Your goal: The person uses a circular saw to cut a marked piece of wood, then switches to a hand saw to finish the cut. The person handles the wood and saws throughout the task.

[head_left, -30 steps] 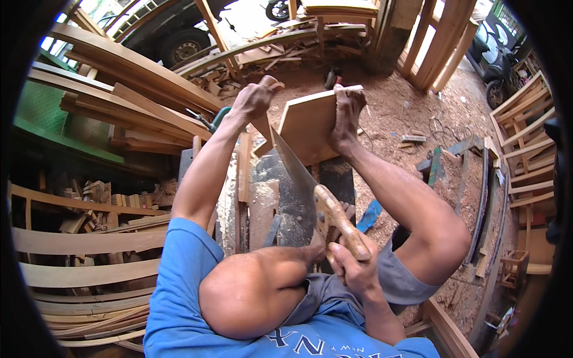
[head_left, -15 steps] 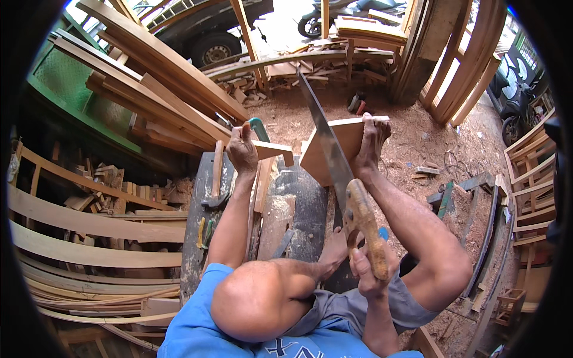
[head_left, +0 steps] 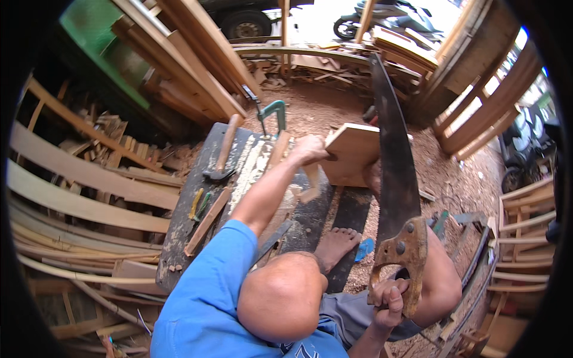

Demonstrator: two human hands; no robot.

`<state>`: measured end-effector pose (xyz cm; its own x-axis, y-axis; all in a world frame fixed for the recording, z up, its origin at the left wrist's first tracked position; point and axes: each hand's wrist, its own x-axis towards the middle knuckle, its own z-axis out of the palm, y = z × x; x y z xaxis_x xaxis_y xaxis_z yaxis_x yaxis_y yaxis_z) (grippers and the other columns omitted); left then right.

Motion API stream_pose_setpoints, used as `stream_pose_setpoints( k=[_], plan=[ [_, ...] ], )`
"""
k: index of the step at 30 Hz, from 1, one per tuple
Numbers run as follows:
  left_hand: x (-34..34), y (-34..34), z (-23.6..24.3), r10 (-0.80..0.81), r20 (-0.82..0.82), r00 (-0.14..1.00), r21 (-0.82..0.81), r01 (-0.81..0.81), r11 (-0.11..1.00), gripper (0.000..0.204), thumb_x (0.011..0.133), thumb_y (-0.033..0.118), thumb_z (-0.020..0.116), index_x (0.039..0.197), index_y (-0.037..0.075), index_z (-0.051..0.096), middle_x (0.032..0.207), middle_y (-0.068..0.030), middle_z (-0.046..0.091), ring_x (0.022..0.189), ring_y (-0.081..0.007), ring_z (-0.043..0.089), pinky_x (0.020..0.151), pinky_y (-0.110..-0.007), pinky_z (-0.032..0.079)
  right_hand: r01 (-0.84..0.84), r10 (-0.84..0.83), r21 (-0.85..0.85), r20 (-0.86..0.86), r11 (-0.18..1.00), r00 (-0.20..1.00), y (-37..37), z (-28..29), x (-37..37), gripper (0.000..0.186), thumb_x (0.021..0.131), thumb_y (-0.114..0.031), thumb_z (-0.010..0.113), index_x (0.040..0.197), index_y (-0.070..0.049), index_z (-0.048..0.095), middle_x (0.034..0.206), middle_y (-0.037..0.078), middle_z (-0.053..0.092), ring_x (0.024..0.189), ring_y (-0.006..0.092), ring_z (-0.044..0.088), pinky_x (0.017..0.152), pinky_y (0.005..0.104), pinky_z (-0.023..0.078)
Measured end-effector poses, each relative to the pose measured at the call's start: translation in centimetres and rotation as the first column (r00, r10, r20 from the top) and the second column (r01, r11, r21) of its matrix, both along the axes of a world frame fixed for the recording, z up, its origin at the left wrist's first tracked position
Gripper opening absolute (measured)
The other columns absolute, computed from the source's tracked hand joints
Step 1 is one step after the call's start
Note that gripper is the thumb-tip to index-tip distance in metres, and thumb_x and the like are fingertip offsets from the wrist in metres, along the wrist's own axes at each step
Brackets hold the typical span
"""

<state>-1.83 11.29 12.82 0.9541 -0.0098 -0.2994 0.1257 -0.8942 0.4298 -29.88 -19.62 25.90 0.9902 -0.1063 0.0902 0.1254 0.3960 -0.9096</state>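
My right hand (head_left: pixel 389 296) is closed round the worn wooden handle of a handsaw (head_left: pixel 399 161), its wide dark blade rising away from me. The blade passes in front of a wooden board (head_left: pixel 353 156) and partly hides it. At the board's left edge, my left hand (head_left: pixel 310 149) is closed on it. Just below that hand is a small pale wood piece (head_left: pixel 309 184); I cannot tell whether it is held or loose. My right foot is mostly hidden behind the blade, by the board. My left foot (head_left: pixel 339 247) rests on the dark bench.
On the worn bench (head_left: pixel 304 230) lie a hammer (head_left: pixel 227 149), yellow and green-handled tools (head_left: pixel 200 206) and wood strips. A green clamp (head_left: pixel 274 114) stands at its far end. Curved slats (head_left: pixel 89 197) stack at left, with timber leaning beyond. Sawdust (head_left: pixel 322 98) covers the floor.
My left hand has moved right, from beside the clamp to the board's edge. The saw has shifted right and its blade now stands more upright. The view has turned somewhat.
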Motion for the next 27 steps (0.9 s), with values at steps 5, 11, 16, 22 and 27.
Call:
stream_pose_setpoints(
  k=[5, 11, 16, 22, 27],
  plan=[
    [-2.0, -0.5, 1.0, 0.055, 0.002, 0.998, -0.183, -0.054, 0.982, 0.062, 0.072, 0.067, 0.077, 0.106, 0.015, 0.079, 0.096, -0.0102, 0.075, 0.088, -0.0248, 0.071, 0.081, -0.039, 0.055, -0.03, 0.038, -0.12, 0.068, 0.992, 0.997, -2.6, 1.0, -1.8, 0.02, 0.093, -0.013, 0.057, 0.087, -0.01, 0.037, 0.059, -0.001, 0.033, 0.045, 0.0119, 0.033, 0.048, 0.0278, 0.033],
    [-6.8, 7.0, 2.7, 0.252, -0.146, 0.957, -0.397, -0.29, 0.871, 0.066, 0.087, 0.061, 0.07, 0.105, -0.002, 0.073, 0.09, -0.0084, 0.069, 0.084, -0.0152, 0.065, 0.076, -0.033, 0.053, 0.124, -0.122, -0.127, 0.025, 0.984, 0.992, -5.4, -0.1, -2.1, 0.02, 0.091, -0.009, 0.059, 0.084, -0.006, 0.041, 0.057, 0.003, 0.041, 0.045, 0.0124, 0.039, 0.044, 0.026, 0.032],
    [-17.3, 18.0, 5.6, 0.414, -0.131, 0.901, -0.404, -0.43, 0.807, 0.061, 0.089, 0.056, 0.068, 0.106, -0.002, 0.073, 0.094, -0.01, 0.07, 0.088, -0.0178, 0.065, 0.08, -0.034, 0.052, 0.239, -0.254, -0.165, -0.072, 0.957, 0.965, -7.0, -2.2, -2.3, 0.019, 0.089, -0.008, 0.061, 0.083, -0.002, 0.044, 0.059, 0.004, 0.045, 0.045, 0.0105, 0.043, 0.041, 0.025, 0.033],
    [-29.9, 25.1, 5.9, 0.598, -0.125, 0.791, -0.181, -0.611, 0.771, 0.054, 0.093, 0.051, 0.067, 0.108, -0.001, 0.073, 0.099, -0.012, 0.071, 0.094, -0.0211, 0.066, 0.085, -0.035, 0.051, 0.219, -0.239, -0.173, -0.106, 0.96, 0.965, -8.4, -4.4, -1.1, 0.016, 0.09, -0.005, 0.06, 0.082, -0.002, 0.046, 0.063, 0.001, 0.042, 0.045, 0.0095, 0.043, 0.04, 0.0257, 0.035],
    [-34.9, 27.8, 3.1, 0.635, -0.17, 0.753, 0.127, -0.622, 0.772, 0.049, 0.095, 0.047, 0.066, 0.11, 0.0, 0.073, 0.104, -0.0136, 0.072, 0.098, -0.0237, 0.066, 0.089, -0.037, 0.05, 0.172, -0.188, -0.148, -0.097, 0.974, 0.977, -9.5, -5.0, 1.2, 0.017, 0.091, -0.006, 0.06, 0.082, -0.003, 0.046, 0.062, 0.002, 0.045, 0.044, 0.009, 0.043, 0.039, 0.0245, 0.034]
  ],
)
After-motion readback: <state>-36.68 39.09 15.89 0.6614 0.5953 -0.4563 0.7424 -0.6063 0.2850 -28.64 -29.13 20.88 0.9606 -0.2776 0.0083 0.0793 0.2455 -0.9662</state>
